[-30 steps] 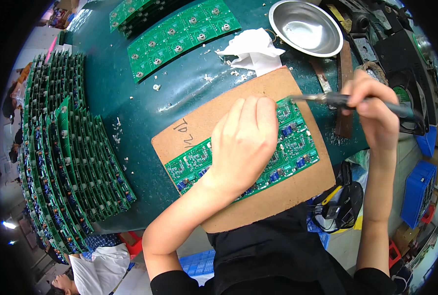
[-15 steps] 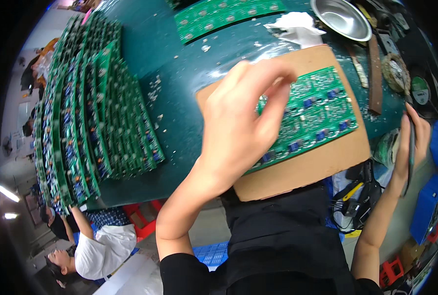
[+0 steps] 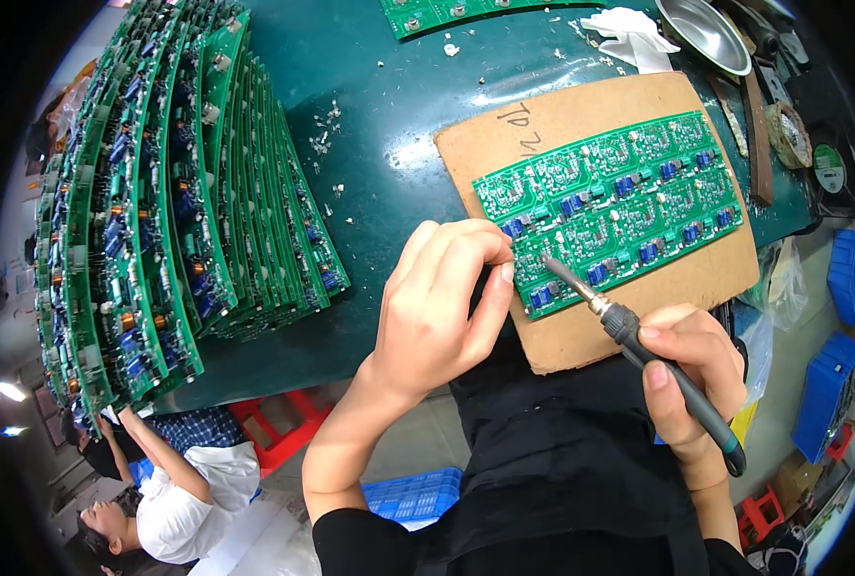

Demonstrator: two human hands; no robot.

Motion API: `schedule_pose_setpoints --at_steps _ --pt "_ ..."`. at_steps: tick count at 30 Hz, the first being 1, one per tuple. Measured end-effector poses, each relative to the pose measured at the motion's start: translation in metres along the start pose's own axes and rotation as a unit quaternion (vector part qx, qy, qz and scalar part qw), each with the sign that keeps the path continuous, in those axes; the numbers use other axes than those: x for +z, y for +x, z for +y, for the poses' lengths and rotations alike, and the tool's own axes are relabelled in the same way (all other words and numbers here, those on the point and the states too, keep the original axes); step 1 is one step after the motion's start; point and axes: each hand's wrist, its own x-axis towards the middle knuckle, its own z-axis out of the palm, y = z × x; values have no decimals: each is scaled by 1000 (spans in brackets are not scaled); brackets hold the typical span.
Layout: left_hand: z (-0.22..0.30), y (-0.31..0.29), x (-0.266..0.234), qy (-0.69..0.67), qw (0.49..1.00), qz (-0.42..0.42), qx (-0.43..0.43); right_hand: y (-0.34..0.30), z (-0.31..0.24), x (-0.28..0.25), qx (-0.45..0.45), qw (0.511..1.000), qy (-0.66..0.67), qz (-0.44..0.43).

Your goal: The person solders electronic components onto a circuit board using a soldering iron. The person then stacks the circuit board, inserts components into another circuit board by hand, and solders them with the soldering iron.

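A green circuit board (image 3: 629, 206) with rows of blue parts lies on a sheet of brown cardboard (image 3: 485, 134). In my right hand (image 3: 693, 370) is a soldering iron (image 3: 629, 331), gripped by its dark handle. The iron's tip meets or hovers just over the board's left part; contact is hard to tell. Beside the board's left edge, my left hand (image 3: 442, 302) is closed in a pinch, thumb against fingers. Whatever lies between those fingertips, if anything, is too small to make out.
Many upright circuit boards (image 3: 178, 192) stand packed at the left. Another board (image 3: 466, 12) lies at the far edge, near crumpled white tissue (image 3: 634, 34) and a metal bowl (image 3: 706, 36). White scraps dot the green table (image 3: 380, 144). Another person (image 3: 183, 490) works at lower left.
My right hand has brought the soldering iron from the far right over to the board. My left hand has drawn back from above the board to its left edge. The view has shifted.
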Motion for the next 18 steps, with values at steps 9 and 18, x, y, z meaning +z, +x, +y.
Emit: schedule_pose_setpoints --at_steps 9,18 --pt "-3 -1 6 16 1000 13 -4 5 -2 12 -1 1000 -23 -14" --pt "0 -1 9 39 999 14 13 4 -7 4 30 999 -16 -7"
